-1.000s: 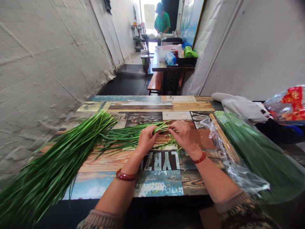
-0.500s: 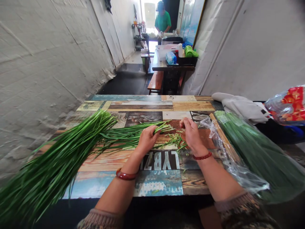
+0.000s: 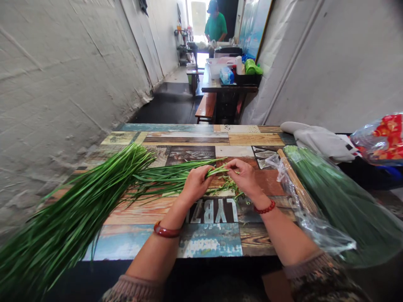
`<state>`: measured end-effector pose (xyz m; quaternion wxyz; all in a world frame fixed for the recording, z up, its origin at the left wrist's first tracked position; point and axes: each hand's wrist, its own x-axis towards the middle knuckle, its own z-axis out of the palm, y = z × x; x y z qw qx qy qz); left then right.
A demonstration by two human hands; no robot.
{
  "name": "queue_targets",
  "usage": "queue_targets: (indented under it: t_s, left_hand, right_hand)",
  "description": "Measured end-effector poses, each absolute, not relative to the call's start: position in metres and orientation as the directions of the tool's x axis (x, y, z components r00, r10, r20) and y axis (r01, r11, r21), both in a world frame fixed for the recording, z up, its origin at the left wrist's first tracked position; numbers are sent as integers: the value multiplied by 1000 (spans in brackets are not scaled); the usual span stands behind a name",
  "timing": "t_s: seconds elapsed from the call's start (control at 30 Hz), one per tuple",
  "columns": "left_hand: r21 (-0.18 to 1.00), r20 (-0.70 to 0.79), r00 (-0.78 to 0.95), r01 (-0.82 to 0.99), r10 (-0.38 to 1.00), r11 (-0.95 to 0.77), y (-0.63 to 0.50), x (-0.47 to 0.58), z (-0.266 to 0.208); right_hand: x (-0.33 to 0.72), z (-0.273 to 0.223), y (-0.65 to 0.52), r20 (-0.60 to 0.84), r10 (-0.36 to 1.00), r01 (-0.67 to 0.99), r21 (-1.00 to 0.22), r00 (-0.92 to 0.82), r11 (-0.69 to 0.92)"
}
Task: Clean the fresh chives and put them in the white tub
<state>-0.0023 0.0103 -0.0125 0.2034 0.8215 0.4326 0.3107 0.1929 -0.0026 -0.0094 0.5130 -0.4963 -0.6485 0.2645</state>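
Observation:
My left hand (image 3: 197, 182) is closed around a small bunch of garlic chives (image 3: 217, 170), pale stem ends pointing right. At those ends, the fingertips of my right hand (image 3: 246, 178) pinch the stems. Under and beside my right hand lies a scatter of pale trimmings (image 3: 227, 184). Loose chives (image 3: 163, 174) stretch leftward on the table behind my left hand. A large heap of chives (image 3: 91, 205) spreads over the table's left side, its leaves hanging past the front edge.
The patterned table (image 3: 135, 212) has a clear bag of green chives (image 3: 340, 205) at right, beside thin wooden sticks (image 3: 297, 182) in plastic. A grey cloth (image 3: 317, 140) and a red-patterned package (image 3: 385, 138) lie behind. Farther off are a bench (image 3: 206, 105), another table and a person in green (image 3: 215, 27).
My right hand has moved left from beside the bunch to its stem ends and now pinches them. My left hand keeps its hold in nearly the same place.

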Motion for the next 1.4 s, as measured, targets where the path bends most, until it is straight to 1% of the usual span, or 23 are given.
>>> queue_targets:
  t_s: [0.1, 0.13, 0.2, 0.27, 0.33, 0.4, 0.5, 0.57, 0.63, 0.7, 0.8, 0.9, 0.97, 1.13, 1.27, 1.33, 1.4]
  left_hand:
    - [598, 355, 409, 592, 841, -540, 10, -2, -12]
    - [591, 369, 386, 605, 846, -534, 10, -2, -11]
    - [584, 391, 340, 626, 855, -516, 10, -2, -11]
    - [595, 394, 307, 633, 866, -495, 10, -2, -10]
    - [614, 385, 281, 634, 879, -471, 9, -2, -11]
    - [628, 375, 263, 633, 889, -452, 9, -2, -12]
    - [634, 367, 250, 638, 896, -438, 9, -3, -14]
    - [632, 377, 251, 633, 891, -446, 10, -3, -15]
    - [625, 400, 260, 624, 879, -469, 11, -3, -16]
    - [607, 430, 267, 621, 863, -495, 12, -3, -16]
    - [585, 446, 293, 620, 846, -523, 12, -3, -17]
    - [605, 361, 370, 606, 856, -517, 12, -2, -17]
    - [605, 315, 386, 622, 867, -497, 10, -2, -16]
    - [557, 349, 328, 680, 878, -476, 9, 0, -12]
    - [548, 362, 335, 679, 870, -489, 10, -1, -13]
    - [556, 363, 341, 668, 867, -495, 10, -1, -14]
    - [568, 363, 344, 655, 866, -498, 10, -1, -15]
  right_hand:
    - [198, -17, 4, 353, 931, 255, -912, 91, 321]
    - [201, -20, 7, 346, 931, 250, -917, 118, 309]
    - [209, -25, 11, 364, 925, 344, -886, 104, 310]
    - [213, -28, 13, 397, 918, 509, -787, -15, 349]
    - [213, -29, 12, 413, 901, 657, -643, -133, 392]
    - [210, -28, 9, 401, 892, 769, -496, -209, 404]
    - [203, -25, 6, 367, 895, 858, -344, -252, 383]
    - [200, -23, 4, 363, 894, 874, -302, -263, 380]
    - [200, -21, 3, 372, 891, 867, -316, -261, 386]
    - [201, -21, 2, 392, 885, 837, -371, -251, 402]
    - [200, -20, 0, 464, 852, 780, -429, -244, 457]
    - [197, -21, -1, 552, 799, 740, -429, -240, 518]
    - [195, -21, -1, 583, 782, 732, -431, -219, 527]
    - [191, -22, -2, 546, 817, 722, -489, -184, 490]
    - [187, -18, -4, 532, 828, 733, -488, -180, 473]
    - [183, -17, -5, 532, 835, 677, -564, -139, 472]
    - [180, -18, -5, 488, 871, 543, -717, -56, 437]
